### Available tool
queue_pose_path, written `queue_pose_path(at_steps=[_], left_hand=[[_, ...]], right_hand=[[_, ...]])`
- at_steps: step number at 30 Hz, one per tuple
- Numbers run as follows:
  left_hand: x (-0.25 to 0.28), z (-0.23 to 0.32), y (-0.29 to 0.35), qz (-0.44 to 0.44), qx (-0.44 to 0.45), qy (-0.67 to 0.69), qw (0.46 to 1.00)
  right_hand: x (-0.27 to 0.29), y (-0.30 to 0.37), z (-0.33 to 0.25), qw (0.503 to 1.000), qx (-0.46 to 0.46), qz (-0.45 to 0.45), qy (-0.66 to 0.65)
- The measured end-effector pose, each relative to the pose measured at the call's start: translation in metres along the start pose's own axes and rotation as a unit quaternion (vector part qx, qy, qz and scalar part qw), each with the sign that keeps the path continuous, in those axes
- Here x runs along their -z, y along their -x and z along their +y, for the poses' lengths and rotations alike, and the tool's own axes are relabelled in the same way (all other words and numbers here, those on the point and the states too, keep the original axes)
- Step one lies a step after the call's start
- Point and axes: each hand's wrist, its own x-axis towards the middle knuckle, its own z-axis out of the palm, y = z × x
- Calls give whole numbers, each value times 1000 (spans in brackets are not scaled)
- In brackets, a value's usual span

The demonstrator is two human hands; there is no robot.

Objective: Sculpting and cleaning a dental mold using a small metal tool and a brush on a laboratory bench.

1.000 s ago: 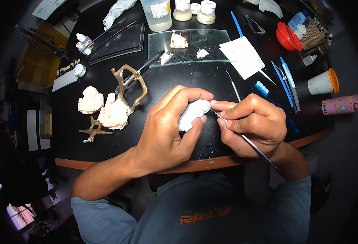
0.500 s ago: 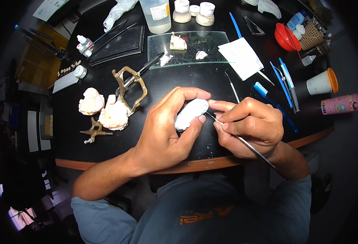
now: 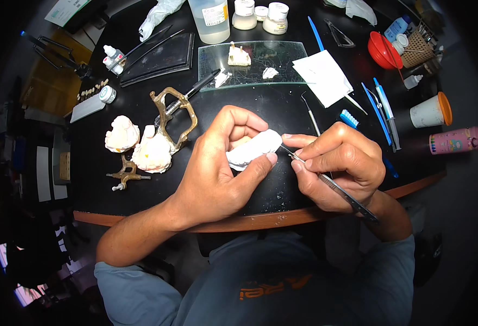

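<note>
My left hand (image 3: 214,165) is closed round a white oblong piece (image 3: 255,148), putty-like or plaster-like, with a bumpy lower edge. The thumb presses on its near side, while the fingers curl behind it. Pinched like a pen in my right hand (image 3: 345,165) is a slim metal hand instrument (image 3: 336,187) with a ridged grip. Its thin tip meets or nearly meets the right end of the white piece; contact is hard to tell. My right index finger reaches close to that same end. White crumbs lie on the black table below the hands.
Left of my hands are plaster dental models (image 3: 152,152) and a brass-coloured articulator frame (image 3: 179,119). Beyond lies a glass plate (image 3: 279,54) bearing a small tooth model (image 3: 239,56). To the right are a metal probe (image 3: 311,114), a blue toothbrush (image 3: 350,118) and a lidded cup (image 3: 429,113).
The white piece has tilted flatter, and my left fingers have shifted back from its far side. The metal instrument has rolled in my right hand, now showing its broad ridged grip.
</note>
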Motion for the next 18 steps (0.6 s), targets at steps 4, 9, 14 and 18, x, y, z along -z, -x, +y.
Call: queue_pose_path(at_steps=[4, 9, 14, 18], left_hand=[[0, 6, 0, 6, 12, -9, 1000], [1, 9, -3, 3, 28, 41, 999], [0, 7, -3, 2, 26, 49, 998], [2, 3, -5, 14, 10, 93, 996]], right_hand=[[0, 0, -2, 1000, -3, 7, 9], [2, -1, -1, 1000, -6, 15, 10], [3, -2, -1, 1000, 0, -7, -3], [2, -3, -1, 1000, -14, -3, -17]])
